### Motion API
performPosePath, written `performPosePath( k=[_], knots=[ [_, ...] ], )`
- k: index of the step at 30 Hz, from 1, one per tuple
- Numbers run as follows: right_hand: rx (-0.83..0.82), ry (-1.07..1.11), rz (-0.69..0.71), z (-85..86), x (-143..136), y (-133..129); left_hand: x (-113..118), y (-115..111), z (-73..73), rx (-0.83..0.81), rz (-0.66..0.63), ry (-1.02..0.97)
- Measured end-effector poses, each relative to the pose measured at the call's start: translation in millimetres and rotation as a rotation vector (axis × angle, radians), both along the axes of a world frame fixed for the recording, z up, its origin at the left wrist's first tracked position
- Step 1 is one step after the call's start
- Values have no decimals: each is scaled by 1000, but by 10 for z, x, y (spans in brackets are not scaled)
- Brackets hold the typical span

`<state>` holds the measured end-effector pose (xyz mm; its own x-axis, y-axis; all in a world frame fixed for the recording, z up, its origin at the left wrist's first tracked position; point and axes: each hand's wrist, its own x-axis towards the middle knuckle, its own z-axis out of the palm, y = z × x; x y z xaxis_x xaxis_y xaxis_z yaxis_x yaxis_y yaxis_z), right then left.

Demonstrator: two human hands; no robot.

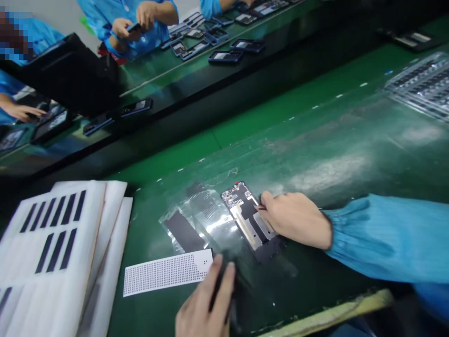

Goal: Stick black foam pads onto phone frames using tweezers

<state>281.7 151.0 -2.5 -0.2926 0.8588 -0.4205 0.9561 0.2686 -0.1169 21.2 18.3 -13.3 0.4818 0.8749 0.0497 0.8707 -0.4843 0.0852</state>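
Phone (247, 216): flat on the counter (150, 313) in front of me, inner parts facing up, just left of my right hand.
Long axis: slanting, from upper left on the far side to lower right on the near side.
Ends: the one with a red spot (237, 183) points away from me and to the left; the dark plain end points back toward me.
Right hand (289, 216): fingers pinched narrow on a thin dark tool (259, 207), its tip over the phone's right side.
Left hand (208, 302): blurred, two fingers stretched out beside the white sheet's (161, 274) right end; I cannot tell if they grip anything.
Sheet: lengthwise left to right, tilted up slightly at its right.
Clear packets (185, 232): between sheet and phone, beyond the sheet.
Foam boards (21, 262): stacked at my left, dark strips (56, 252) on top.
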Motion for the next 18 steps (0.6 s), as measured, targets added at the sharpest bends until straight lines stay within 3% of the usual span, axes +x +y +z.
performPosePath(
  k=[3,6,10,15,18],
  knots=[
    [12,12,28,-58,64,45,163,86,-22,-74,-187,107],
    [53,127,37,-10,204,264,261,162,-29,-65,-204,170],
    [231,342,-101,153,294,953,267,174,-73,-68,-201,130],
    [337,375,-221,290,125,2009,251,132,-170,29,-171,69],
    [408,382,-299,420,45,2245,231,110,-216,136,-129,13]
  ],
)
